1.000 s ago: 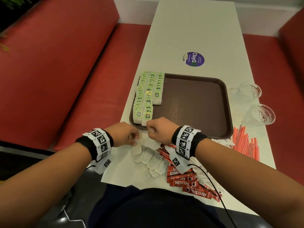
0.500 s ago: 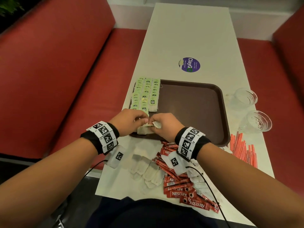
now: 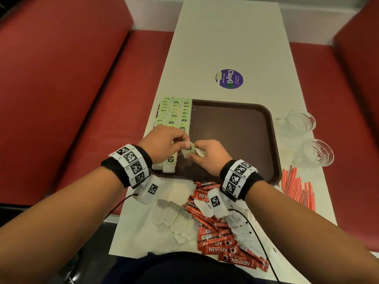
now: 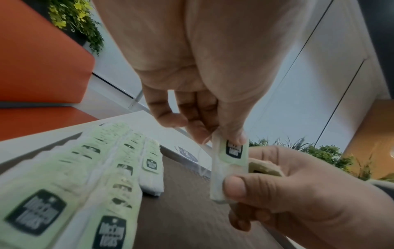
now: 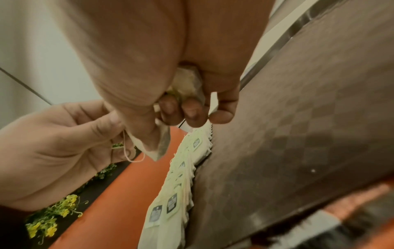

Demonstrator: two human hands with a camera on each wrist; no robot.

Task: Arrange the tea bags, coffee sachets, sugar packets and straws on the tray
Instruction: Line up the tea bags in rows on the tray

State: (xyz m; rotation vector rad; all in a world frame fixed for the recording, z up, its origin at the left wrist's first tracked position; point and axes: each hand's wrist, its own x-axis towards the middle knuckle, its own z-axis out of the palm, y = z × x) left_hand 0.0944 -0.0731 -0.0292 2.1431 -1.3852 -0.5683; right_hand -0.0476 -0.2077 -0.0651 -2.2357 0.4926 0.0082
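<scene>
Both hands over the near left part of the brown tray [image 3: 235, 128], sharing one tea bag [image 3: 188, 153]: left hand [image 3: 164, 143] pinches its green tag end between thumb and fingertips, right hand [image 3: 207, 156] pinches the bag's lower end with the thumb; grip narrow on both. Left wrist view shows the bag [image 4: 229, 168] hanging roughly upright between the two hands, clear of the tray floor, its string looping loose. Right hand also has at least one more tea bag [image 5: 187, 84] bunched in the palm under curled fingers; exact count hidden. On the tray: 3 rows of tea bags [image 3: 174, 115] along the left edge, overlapped like shingles, green tags up; the third row is shorter than the other two; too overlapped for a per-row count. The rest of the tray floor is bare. White worktop [image 3: 225, 37], near edge: loose pile of white tea bags [image 3: 176, 220], about 5 visible; heap of red coffee sachets [image 3: 217, 238] just right of them, more than 10, overlapping; a few white sugar packets [image 3: 242, 222] on that heap, partly under the right wrist. Bundle of red straws [image 3: 297, 187] right of the tray, too many to count. 2 clear glass cups [image 3: 315, 153] beyond the straws, beside the tray's right rim. 1 round purple sticker [image 3: 229, 78] on the worktop beyond the tray
</scene>
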